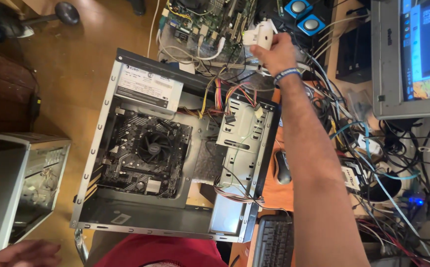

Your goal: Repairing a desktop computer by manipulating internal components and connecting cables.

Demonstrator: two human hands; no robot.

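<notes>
So the right hand (276, 52) is stretched way out over the open PC case (175, 148), grip clamped around a small white plastic device (259, 35), held up in the air above the bare green circuit board (205, 24) lying past the case. Can't tell what the white thing is exactly, it's partly hidden by the fingers. The left hand (22, 253) is down at the bottom corner, open and empty, just near a second grey case (17, 183).

Case is lying on its side, motherboard with its black fan (150, 148) exposed, bundle of coloured wires (229, 94) spilling over the drive cage (242, 133).

What I'd worry about: the forearm crosses right over that wire bundle and the cable mess on the tabletop (284, 193), so pulling back could snag a lead and yank a connector. And if the hold slips, the white thing probably lands on the bare board or inside the case
</notes>
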